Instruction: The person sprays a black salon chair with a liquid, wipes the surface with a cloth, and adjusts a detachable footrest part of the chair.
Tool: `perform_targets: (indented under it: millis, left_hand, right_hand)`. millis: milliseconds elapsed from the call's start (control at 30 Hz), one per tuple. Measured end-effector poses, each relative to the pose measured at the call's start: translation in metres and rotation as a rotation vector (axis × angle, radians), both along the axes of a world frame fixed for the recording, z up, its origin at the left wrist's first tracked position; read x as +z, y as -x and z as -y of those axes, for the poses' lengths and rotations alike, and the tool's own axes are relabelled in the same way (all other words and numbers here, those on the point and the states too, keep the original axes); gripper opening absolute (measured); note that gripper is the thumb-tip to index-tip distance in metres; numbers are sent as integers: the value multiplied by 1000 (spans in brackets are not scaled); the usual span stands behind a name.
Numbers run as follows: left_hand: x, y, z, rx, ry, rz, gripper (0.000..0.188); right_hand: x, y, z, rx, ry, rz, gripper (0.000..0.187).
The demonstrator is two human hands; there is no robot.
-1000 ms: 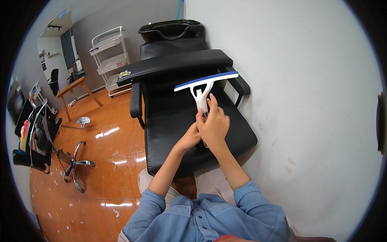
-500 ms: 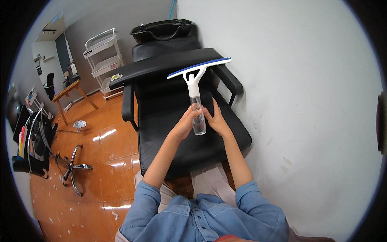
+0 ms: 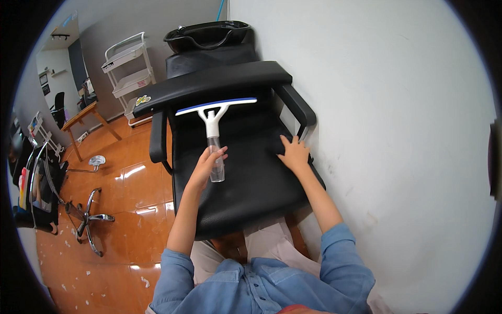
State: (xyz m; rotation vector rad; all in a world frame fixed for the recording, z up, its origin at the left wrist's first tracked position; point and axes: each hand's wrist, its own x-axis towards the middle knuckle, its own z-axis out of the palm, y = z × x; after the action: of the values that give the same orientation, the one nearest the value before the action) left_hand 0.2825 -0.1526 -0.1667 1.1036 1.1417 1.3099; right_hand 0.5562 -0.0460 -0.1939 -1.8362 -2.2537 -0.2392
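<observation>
Left hand (image 3: 206, 165), frame centre: grip closed around the clear bottle handle (image 3: 216, 163) of the squeegee (image 3: 214, 111). The bottle runs through the grip; the blue-edged blade lies above it, crosswise. Right hand (image 3: 294, 154), right of centre: fingers spread flat on the black chair seat (image 3: 251, 183), holding nothing. Upper centre: black wash basin (image 3: 206, 35).

On my feed I see a white wire trolley (image 3: 129, 68) against the grey wall, a wooden table (image 3: 83, 116) beside it, a chrome star-shaped chair base (image 3: 90, 220) on the glossy orange floor (image 3: 120, 230), and a black wash basin (image 3: 206, 35).
</observation>
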Motion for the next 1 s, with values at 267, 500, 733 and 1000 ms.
perform_targets:
  millis: [267, 500, 733, 1000]
  left_hand:
    - [-5, 7, 4, 187, 72, 43, 32]
    - [-3, 2, 4, 239, 51, -23, 29]
    - [-6, 7, -1, 265, 43, -29, 27]
    - [-5, 4, 6, 269, 15, -2, 25]
  right_hand:
    - [-26, 34, -69, 91, -131, 83, 60]
    - [-29, 55, -129, 125, -155, 59, 56]
    - [-26, 29, -101, 235, -75, 29, 50]
    - [-3, -12, -6, 118, 43, -52, 58]
